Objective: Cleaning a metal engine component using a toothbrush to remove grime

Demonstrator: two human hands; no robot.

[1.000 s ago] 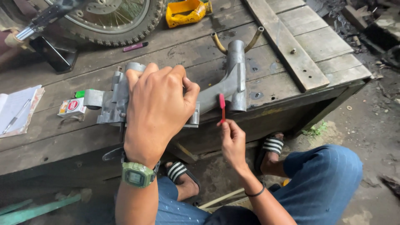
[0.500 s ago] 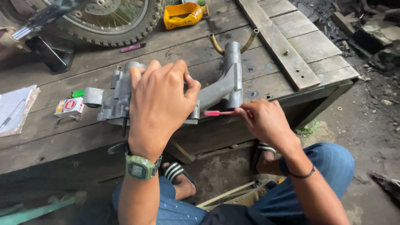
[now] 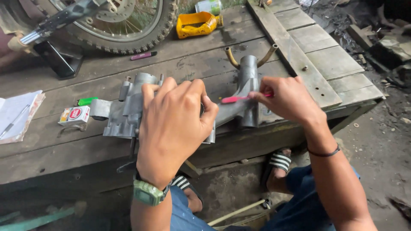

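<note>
1. Our left hand (image 3: 173,128) lies palm down over the grey metal casting (image 3: 128,107) on the wooden surface (image 3: 51,149), fingers (image 3: 188,92) spread and curled over its top, clamped on it; a green watch (image 3: 147,193) sits on that wrist.
2. Our right hand (image 3: 289,100) reaches in from the right, wrist bent, its fingers pinched together on the handle of a red toothbrush (image 3: 239,99), held level with its head against the casting's tubular arm (image 3: 246,92).
3. The casting lies near the front edge of the surface, its bulky end under our left hand and its arm running right towards the brush.
4. We count one casting, one toothbrush and two hands at work.
5. Round about we count one spoked wheel (image 3: 115,21) with a knobbly tyre at the back, one yellow container (image 3: 198,24) lying on its side, one pink pen (image 3: 144,55), one small red and white box (image 3: 75,114) and one stack of papers (image 3: 17,115) at the left edge.
6. Below the surface we see two feet in striped sandals (image 3: 280,161) and blue trousers (image 3: 308,205).
</note>
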